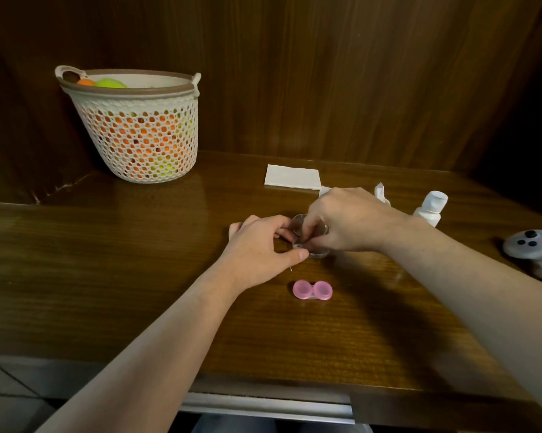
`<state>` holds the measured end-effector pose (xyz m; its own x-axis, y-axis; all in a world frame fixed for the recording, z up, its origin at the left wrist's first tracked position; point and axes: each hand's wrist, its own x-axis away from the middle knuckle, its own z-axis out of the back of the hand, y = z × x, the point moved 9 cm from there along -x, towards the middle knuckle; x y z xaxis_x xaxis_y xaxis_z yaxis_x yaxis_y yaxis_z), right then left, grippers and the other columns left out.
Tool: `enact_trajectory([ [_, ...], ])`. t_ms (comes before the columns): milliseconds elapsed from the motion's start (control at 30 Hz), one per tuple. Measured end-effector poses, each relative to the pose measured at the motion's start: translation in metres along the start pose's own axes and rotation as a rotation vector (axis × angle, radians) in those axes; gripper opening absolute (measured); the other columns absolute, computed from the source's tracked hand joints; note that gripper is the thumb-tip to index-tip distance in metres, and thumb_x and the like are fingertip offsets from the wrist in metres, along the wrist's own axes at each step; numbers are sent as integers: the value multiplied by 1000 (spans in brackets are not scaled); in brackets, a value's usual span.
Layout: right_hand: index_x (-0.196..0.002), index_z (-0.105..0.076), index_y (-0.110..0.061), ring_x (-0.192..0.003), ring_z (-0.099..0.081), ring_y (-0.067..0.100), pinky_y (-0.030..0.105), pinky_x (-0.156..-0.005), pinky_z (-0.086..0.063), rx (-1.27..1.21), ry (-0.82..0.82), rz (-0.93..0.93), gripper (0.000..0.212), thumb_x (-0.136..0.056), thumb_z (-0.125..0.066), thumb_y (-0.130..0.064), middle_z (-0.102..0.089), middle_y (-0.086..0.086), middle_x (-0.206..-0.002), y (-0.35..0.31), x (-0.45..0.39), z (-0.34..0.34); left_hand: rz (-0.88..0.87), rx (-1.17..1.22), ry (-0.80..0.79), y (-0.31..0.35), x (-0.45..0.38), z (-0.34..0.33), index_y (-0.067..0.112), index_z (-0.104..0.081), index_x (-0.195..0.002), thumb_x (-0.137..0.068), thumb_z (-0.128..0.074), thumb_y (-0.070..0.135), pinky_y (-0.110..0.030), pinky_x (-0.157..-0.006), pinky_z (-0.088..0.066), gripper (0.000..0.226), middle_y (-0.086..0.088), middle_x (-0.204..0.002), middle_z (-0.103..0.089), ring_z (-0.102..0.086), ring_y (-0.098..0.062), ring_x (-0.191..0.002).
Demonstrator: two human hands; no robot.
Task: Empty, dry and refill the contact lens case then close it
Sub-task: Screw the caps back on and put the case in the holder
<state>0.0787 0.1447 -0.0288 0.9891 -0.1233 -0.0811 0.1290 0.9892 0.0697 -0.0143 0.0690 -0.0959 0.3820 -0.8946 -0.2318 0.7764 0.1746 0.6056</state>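
Worked on clear contact lens case [318, 252] mid-surface: my left hand [260, 242] pinched its left edge, my right hand [348, 223] curled over top, fingers on it. Pink lids [312, 290] lay just nearer. Step judged: drying. Next: reach solution bottle [431, 208] far right, refill.
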Motion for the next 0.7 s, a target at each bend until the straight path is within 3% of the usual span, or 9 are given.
enact_trajectory([
  [133,-92,-78,-46,-85,-63,1,25,-65,-51,9,54,-73,11,-87,-78,-56,-58,-31,-77,7,1,1,1,19,7,0,0,1,48,-59,-130,-90,-73,57,-42,-107,-21,43,34,-102,-69,-47,-4,-126],
  [233,-90,-73,-46,-90,-66,2,33,-72,-58,-9,53,-129,16,-85,-78,-60,-63,-29,-83,13,2,0,6,17,10,0,1,2,45,-58,-136,-90,-74,56,-41,-108,-21,50,33,-104,-69,-48,-4,-127],
  [467,-88,-71,-44,-86,-65,-1,26,-66,-53,-109,106,-156,16,-91,-74,-59,-66,-27,-83,15,13,16,11,17,7,1,2,2,45,-57,-138,-91,-74,54,-38,-104,-19,51,33,-105,-68,-48,-4,-127],
  [567,-87,-75,-44,-89,-66,-5,25,-72,-52,-265,154,-175,17,-89,-74,-61,-71,-28,-82,17,31,23,23,20,-4,1,2,2,48,-57,-135,-91,-74,54,-42,-109,-21,48,33,-108,-67,-47,-4,-128],
  [700,-100,-73,-53,-101,-64,-12,13,-72,-48,-479,21,-120,29,-79,-75,-73,-70,-38,-103,0,61,2,19,22,-8,3,3,3,45,-57,-139,-91,-75,53,-46,-113,-23,52,31,-113,-70,-48,-5,-130],
])
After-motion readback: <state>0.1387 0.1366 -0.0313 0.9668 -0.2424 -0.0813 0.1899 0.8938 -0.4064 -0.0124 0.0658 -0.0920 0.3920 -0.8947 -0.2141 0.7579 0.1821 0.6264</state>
